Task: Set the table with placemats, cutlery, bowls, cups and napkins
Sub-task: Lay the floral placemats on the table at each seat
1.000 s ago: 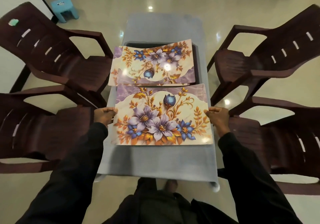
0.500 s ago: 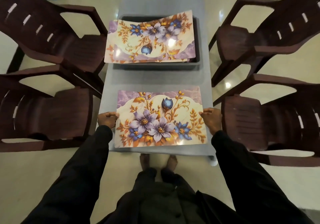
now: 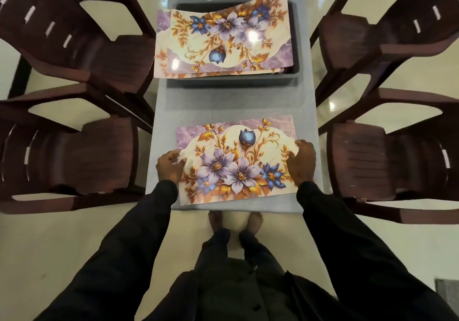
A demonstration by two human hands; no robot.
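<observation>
starting at the left, your left hand (image 3: 171,169) has crept from beside the placemat (image 3: 236,164) onto its left short edge, fingers curled and thumb on top, pinching it. the mat itself has come back toward you over the last second: it was close up to the grey bin (image 3: 295,77) and now lies flat on the table (image 3: 223,102) along the near edge, roughly centred between the long sides and well apart from the bin. the stack of spare mats (image 3: 223,35) is unmoved on that bin at the far end. your right hand (image 3: 301,163) has likewise shifted onto the right short edge, fingers bent over it; i cannot tell whether it pinches or only presses. your hands are wide apart. i judge this first mat placed, so let go and fetch the next.
</observation>
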